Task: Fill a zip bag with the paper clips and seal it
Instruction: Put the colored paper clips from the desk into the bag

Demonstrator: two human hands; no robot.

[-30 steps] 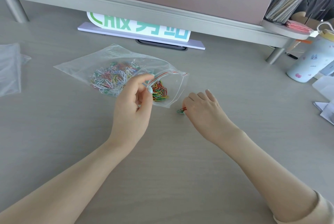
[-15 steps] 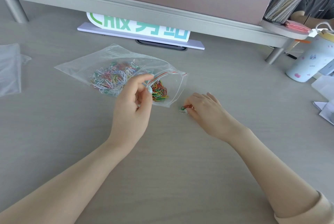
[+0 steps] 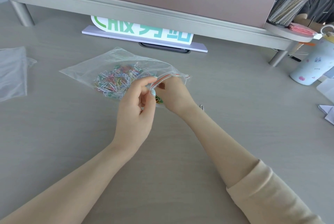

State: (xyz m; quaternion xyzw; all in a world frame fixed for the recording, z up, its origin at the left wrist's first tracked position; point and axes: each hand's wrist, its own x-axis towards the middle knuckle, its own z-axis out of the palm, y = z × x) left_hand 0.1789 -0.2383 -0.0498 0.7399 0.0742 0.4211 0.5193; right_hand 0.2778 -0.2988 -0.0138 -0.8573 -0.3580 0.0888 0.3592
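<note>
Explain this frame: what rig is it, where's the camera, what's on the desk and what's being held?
There is no robot: a person works with bare hands, filmed by one wide-angle camera worn on the head, looking down. The left hand pinches the open red-striped mouth of the zip bag, which lies on the desk and holds colored paper clips. The right hand reaches into that mouth; its fingers are hidden, so what it holds is unclear. One loose clip lies beside the right wrist. Another plastic bag lies far left, a water bottle far right.
</note>
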